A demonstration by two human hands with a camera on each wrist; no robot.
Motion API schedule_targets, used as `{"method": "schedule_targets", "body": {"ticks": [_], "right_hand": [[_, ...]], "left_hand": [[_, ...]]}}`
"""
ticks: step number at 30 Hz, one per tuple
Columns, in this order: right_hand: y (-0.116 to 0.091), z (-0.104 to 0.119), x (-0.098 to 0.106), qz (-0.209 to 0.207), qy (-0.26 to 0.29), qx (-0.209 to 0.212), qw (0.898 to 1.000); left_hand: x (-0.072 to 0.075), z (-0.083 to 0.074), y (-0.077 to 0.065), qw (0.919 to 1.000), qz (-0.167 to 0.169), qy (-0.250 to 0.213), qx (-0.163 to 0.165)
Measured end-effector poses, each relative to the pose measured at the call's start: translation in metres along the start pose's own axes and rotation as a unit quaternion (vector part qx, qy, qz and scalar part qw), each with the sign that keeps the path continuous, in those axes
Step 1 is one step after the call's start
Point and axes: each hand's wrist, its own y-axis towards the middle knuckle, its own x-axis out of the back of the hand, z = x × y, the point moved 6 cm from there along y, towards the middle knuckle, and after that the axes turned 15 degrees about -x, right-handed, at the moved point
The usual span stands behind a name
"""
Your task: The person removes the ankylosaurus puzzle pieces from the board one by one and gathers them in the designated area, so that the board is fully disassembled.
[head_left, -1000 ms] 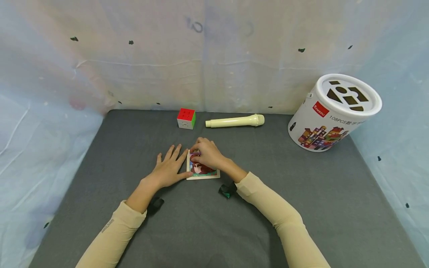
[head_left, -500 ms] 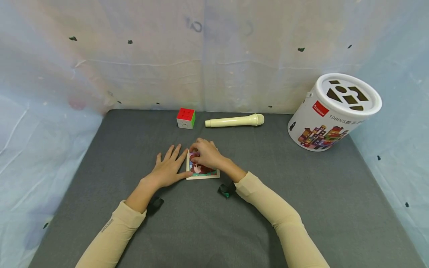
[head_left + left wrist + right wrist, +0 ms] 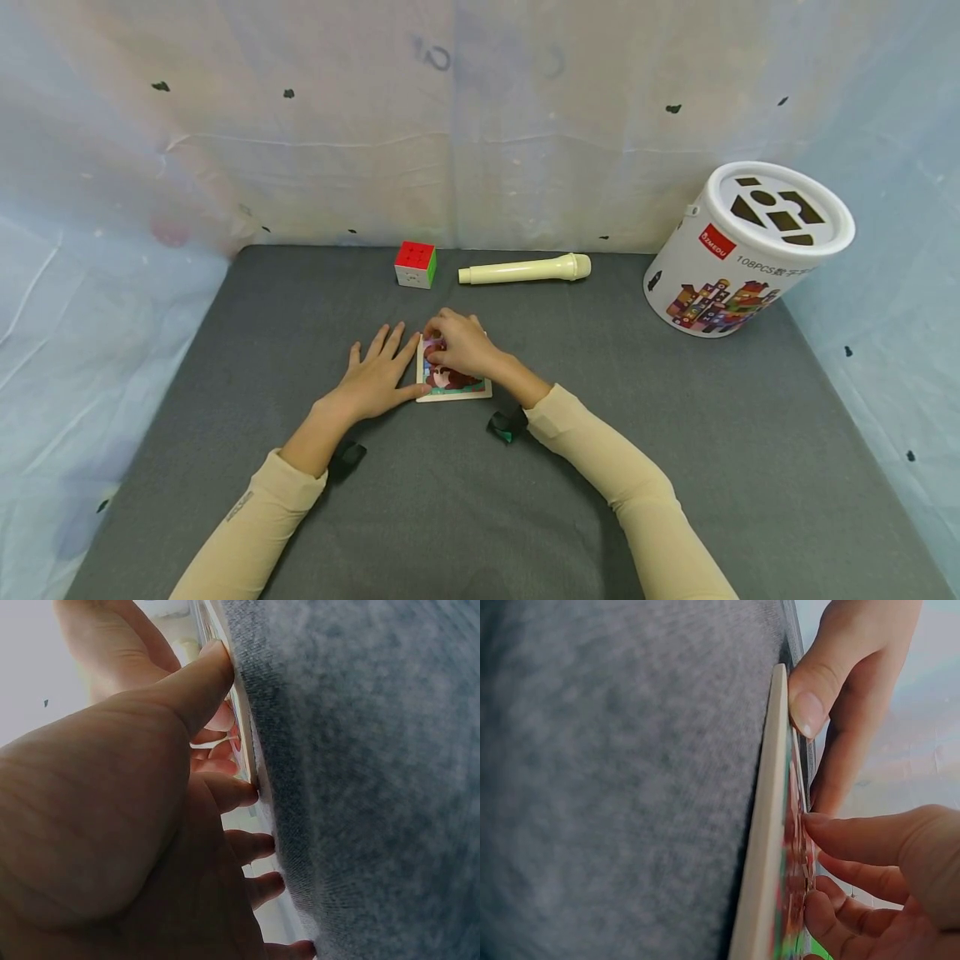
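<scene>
A small picture puzzle (image 3: 453, 382) lies flat on the grey cloth, its pale wooden frame (image 3: 761, 825) round a cartoon picture in red, purple and green. Spread beside its left edge, my left hand (image 3: 371, 385) rests on the cloth with straight fingers, its thumb (image 3: 210, 671) pressing the lower left part of the frame. My right hand (image 3: 468, 346) is over the upper part of the picture. Its curled thumb and fingers pinch what looks like a thin puzzle piece (image 3: 214, 742) at the upper left; the fingers hide most of it.
Behind the hands, near the cloth's back edge, stand a puzzle cube (image 3: 416, 265) with a red top and a pale yellow toy microphone (image 3: 525, 271). A tall white bucket (image 3: 738, 250) with shaped holes in its lid is at the back right. Pale sheeting surrounds the table.
Both hands and the puzzle hold nearly the same position throughout. Only a slight shift of the head view shows.
</scene>
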Motion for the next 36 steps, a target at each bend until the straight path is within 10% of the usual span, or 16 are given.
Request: {"method": "schedule_targets", "body": {"ticks": [36], "right_hand": [[0.0046, -0.0001, 0.0008, 0.006, 0.053, -0.003, 0.999]], "left_hand": [[-0.0004, 0.0004, -0.0003, 1.0000, -0.006, 0.004, 0.000]]}}
